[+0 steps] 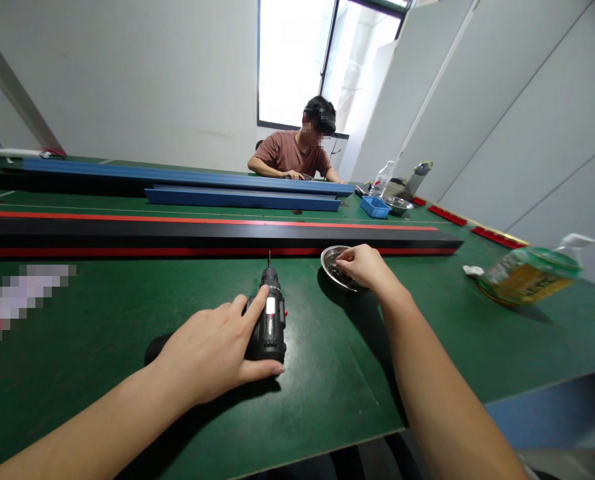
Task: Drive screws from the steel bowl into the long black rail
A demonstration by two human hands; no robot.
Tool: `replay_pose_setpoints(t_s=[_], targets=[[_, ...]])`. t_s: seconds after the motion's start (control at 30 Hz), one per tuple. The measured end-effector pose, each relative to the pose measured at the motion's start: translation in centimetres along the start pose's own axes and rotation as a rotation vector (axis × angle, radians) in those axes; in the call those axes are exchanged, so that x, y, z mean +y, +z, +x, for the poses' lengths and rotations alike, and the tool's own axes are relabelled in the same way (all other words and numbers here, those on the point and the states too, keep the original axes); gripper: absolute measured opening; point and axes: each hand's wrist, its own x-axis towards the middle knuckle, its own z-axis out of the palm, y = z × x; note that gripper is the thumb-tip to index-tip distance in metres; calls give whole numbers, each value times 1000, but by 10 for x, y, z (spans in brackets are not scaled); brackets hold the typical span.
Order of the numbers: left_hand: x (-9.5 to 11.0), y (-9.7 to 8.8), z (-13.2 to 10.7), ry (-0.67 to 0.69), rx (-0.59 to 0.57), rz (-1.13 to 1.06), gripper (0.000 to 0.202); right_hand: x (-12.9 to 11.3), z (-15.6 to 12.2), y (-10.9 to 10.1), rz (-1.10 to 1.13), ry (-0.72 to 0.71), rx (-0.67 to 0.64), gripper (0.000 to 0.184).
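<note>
My left hand [217,347] is wrapped around a black cordless drill [271,323] lying on its side on the green table. The drill's bit points away from me, toward a long black bar with red edges [217,233]. Over a round metal bowl [329,257], the fingers of my right hand [365,265] are pinched together and dip inside. Small dark pieces, too small to name, lie in this bowl. Whatever is between those fingertips is hidden.
Behind the black bar lie long blue bars [242,199]. A co-worker [292,150] sits across the table near a blue basket [375,207] and another metal bowl [398,205]. A large plastic bottle [532,275] stands at the right, with red strips [497,237] beyond.
</note>
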Motion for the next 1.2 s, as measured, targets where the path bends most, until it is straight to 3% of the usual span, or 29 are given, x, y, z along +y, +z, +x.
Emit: replay_pose_setpoints(t_s=[0.8, 1.2], targets=[[1, 1, 0, 9, 20, -1, 103, -4, -1, 0, -21, -6, 54, 22], [1, 2, -2, 14, 26, 3, 103, -7, -2, -5, -85, -11, 289, 27]])
